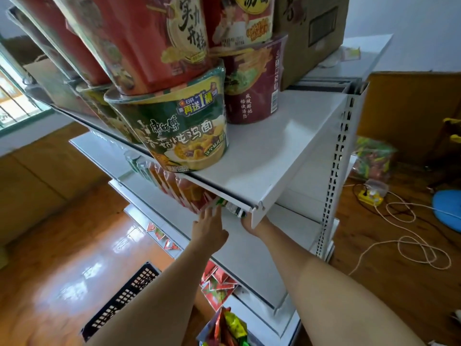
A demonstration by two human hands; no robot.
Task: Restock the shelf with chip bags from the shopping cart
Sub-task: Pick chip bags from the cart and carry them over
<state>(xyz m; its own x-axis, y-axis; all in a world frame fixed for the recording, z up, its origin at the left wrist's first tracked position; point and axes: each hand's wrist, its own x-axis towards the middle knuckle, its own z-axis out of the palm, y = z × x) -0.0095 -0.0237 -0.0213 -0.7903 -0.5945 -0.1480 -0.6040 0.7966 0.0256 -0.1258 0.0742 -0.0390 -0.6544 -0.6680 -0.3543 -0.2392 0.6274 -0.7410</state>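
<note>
A green and white chip bag (230,209) shows just under the front lip of the top shelf (264,156), at the right end of a row of red and orange chip bags (185,193) standing on the second shelf (239,240). My left hand (209,232) reaches up with fingers spread, its fingertips against the left side of the green bag. My right hand (253,227) is at the bag's right end and seems to grip it, though the shelf corner hides its fingers. More chip bags (228,329) lie heaped at the bottom of the view, beside a black cart basket (122,302).
Stacked instant noodle bowls (184,136) and a cardboard box (314,28) fill the top shelf. Red packets (215,285) lie on a lower shelf. The perforated shelf upright (335,171) stands to the right. Cables (404,236) and a blue round object (447,208) lie on the wooden floor.
</note>
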